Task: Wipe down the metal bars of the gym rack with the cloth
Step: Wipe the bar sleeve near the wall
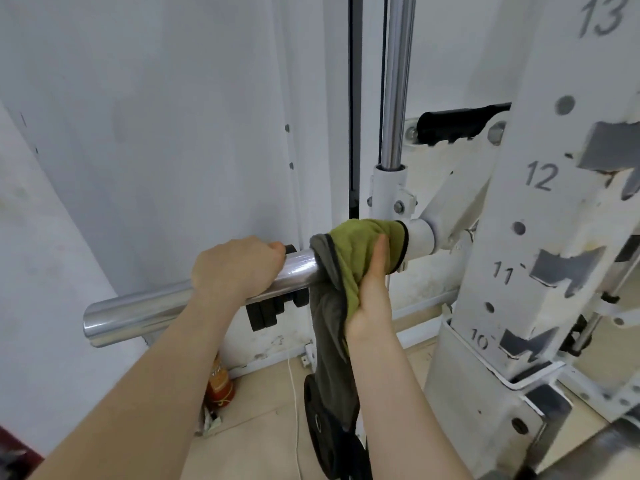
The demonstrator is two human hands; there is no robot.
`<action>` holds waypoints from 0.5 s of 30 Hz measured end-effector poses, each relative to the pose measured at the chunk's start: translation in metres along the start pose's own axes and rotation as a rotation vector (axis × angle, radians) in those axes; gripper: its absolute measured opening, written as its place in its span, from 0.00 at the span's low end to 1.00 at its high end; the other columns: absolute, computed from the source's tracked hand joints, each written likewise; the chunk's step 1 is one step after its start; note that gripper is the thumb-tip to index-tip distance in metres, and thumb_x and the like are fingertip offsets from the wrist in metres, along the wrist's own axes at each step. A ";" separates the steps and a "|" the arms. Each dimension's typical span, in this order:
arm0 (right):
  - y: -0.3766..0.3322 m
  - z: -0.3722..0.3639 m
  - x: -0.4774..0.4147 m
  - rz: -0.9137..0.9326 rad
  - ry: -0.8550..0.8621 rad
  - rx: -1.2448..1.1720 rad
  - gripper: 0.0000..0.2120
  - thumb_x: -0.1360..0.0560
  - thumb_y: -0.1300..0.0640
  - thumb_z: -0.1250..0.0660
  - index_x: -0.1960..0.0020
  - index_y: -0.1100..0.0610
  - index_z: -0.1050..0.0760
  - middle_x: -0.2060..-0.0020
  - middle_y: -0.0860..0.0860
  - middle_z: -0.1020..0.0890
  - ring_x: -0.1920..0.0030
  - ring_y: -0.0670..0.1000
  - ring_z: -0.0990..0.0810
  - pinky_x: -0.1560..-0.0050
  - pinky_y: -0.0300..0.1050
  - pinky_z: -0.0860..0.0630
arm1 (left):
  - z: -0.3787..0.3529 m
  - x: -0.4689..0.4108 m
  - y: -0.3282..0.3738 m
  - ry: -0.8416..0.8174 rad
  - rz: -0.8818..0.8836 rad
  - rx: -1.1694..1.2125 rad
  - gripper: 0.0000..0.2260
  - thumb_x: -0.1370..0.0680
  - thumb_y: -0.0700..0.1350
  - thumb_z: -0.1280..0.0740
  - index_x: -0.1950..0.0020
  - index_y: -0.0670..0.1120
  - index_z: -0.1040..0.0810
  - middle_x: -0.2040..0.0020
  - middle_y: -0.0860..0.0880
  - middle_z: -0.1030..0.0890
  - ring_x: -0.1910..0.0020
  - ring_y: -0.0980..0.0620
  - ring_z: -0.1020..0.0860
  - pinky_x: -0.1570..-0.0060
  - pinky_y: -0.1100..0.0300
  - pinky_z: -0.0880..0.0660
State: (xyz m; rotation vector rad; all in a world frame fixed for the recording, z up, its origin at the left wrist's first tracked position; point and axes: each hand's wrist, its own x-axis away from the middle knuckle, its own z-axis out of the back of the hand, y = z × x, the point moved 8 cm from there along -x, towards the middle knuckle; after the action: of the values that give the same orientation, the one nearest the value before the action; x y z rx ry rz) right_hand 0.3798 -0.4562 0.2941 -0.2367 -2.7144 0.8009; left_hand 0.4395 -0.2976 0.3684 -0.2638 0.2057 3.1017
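A chrome horizontal bar sticks out leftward from the white gym rack. My left hand grips this bar near its middle, fingers curled over the top. My right hand holds a green and grey cloth wrapped round the bar just beside the white collar where the bar joins the rack. The cloth's grey tail hangs down below the bar. A vertical chrome bar rises behind the cloth.
The rack's white upright carries numbered notches 10 to 13 on the right. Black weight plates lie on the floor below the cloth. An orange bottle and a white cable sit by the white wall at left.
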 end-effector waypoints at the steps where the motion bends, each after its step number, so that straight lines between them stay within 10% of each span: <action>1: 0.002 0.008 -0.001 0.005 0.025 0.092 0.21 0.28 0.37 0.34 0.53 0.55 0.21 0.53 0.57 0.15 0.51 0.57 0.16 0.45 0.54 0.21 | 0.001 0.001 0.000 0.009 0.007 0.004 0.17 0.21 0.54 0.49 0.63 0.46 0.29 0.65 0.48 0.29 0.66 0.48 0.30 0.65 0.57 0.38; 9: -0.052 -0.001 0.045 0.439 0.025 0.641 0.08 0.24 0.50 0.32 0.55 0.54 0.19 0.58 0.50 0.15 0.55 0.48 0.16 0.55 0.42 0.19 | 0.009 0.034 0.009 0.339 -0.159 -0.127 0.19 0.20 0.49 0.53 0.63 0.46 0.29 0.72 0.50 0.32 0.75 0.49 0.37 0.72 0.59 0.41; 15: -0.051 -0.065 0.017 0.951 0.001 2.061 0.23 0.20 0.42 0.49 0.64 0.55 0.28 0.65 0.52 0.20 0.54 0.55 0.23 0.37 0.53 0.33 | 0.000 0.052 -0.004 0.375 -0.334 -0.015 0.21 0.20 0.53 0.53 0.49 0.48 0.22 0.57 0.50 0.19 0.61 0.47 0.23 0.58 0.54 0.29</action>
State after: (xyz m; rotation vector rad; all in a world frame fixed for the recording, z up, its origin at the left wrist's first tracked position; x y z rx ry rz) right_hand 0.3815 -0.4614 0.3781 -0.8357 -0.4271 2.9440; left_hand 0.3886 -0.2934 0.3590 -0.7922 0.1274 2.6998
